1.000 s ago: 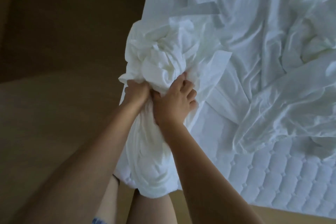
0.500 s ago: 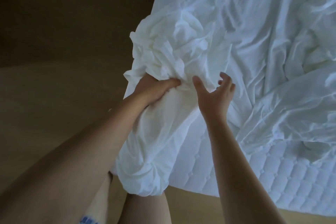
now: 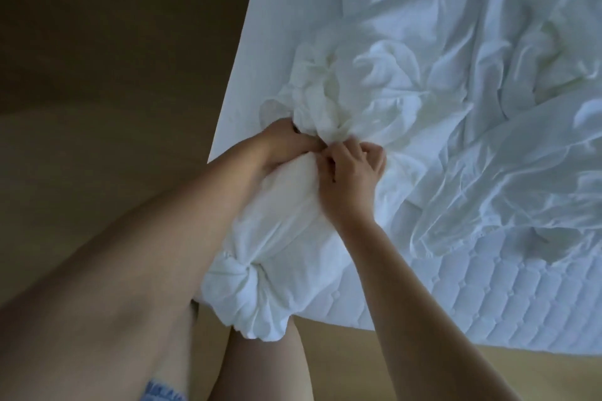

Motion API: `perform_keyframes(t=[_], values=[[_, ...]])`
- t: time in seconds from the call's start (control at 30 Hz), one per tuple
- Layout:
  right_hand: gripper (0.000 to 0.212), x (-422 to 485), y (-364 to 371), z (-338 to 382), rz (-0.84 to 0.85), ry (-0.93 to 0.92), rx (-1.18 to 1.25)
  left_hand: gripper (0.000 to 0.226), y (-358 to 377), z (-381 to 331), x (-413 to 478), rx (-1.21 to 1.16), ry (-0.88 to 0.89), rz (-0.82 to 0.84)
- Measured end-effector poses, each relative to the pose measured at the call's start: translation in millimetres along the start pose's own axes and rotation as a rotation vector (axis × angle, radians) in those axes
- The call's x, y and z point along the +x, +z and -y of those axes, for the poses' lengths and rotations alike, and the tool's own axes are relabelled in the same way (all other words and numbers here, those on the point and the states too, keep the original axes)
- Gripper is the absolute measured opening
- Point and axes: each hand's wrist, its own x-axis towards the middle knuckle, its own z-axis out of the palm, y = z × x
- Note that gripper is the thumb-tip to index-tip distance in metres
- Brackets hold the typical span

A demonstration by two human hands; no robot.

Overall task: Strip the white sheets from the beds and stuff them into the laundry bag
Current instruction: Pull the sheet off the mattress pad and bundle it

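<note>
Both hands' fingers, left hand [image 3: 286,143], right hand [image 3: 350,169], clenched on bunched white sheet [image 3: 329,101], at mattress [image 3: 488,303] corner

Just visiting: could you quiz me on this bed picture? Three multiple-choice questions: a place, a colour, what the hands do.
1. Where does the quilted mattress show bare? A) near edge, right side B) top left C) nowhere
2. What colour is the sheet? A) red B) white C) green
3. What are the left hand and right hand doing? A) lying flat B) hanging idle C) gripping the sheet
Answers: 1 A, quilting shows there; 2 B, every fold is white; 3 C, both curl into bunched cloth.
</note>
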Motion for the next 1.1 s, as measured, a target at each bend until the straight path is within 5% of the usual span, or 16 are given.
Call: perform_keyframes(t=[0.1, 0.17, 0.23, 0.33, 0.4, 0.5, 0.57, 0.7, 0.83, 0.97, 1.1], values=[[0.010, 15, 5, 9, -0.142, 0.111, 0.170, 0.064, 5, -3, -12, 0.532, 0.140, -0.513], [0.025, 24, -4, 16, -0.223, 0.241, 0.339, 0.064, 18, 3, -33, 0.711, 0.230, -0.628], [0.049, 34, -14, 15, -0.201, 0.367, 0.415, 0.069, 36, 14, -50, 0.749, 0.347, -0.596], [0.016, 49, -31, 5, -0.043, 0.337, 0.282, 0.091, 49, 26, -54, 0.797, 0.250, -0.346], [0.010, 54, -43, 6, -0.088, 0.215, 0.242, 0.097, 41, 24, -54, 0.685, 0.123, -0.209], [0.009, 44, -46, 42, -0.156, -0.109, 0.347, 0.055, 24, 6, -64, 0.381, 0.042, -0.123], [0.010, 34, -32, 71, -0.038, -0.263, 0.357, 0.037, 12, 5, -71, 0.199, 0.089, -0.206], [0.022, 53, -17, 104, 0.409, -0.035, 0.492, 0.061, -4, 4, -94, -0.133, 0.237, -0.224], [0.014, 73, -15, 101, 0.781, -0.027, 0.426, 0.046, 11, 5, -77, -0.030, 0.215, -0.363], [0.014, 74, -30, 60, 0.425, 0.176, 0.562, 0.031, 16, 4, -31, 0.020, 0.107, -0.585], [0.041, 46, -44, -8, 0.017, 0.135, 0.263, 0.042, -14, 21, 7, -0.065, -0.079, -0.679]])
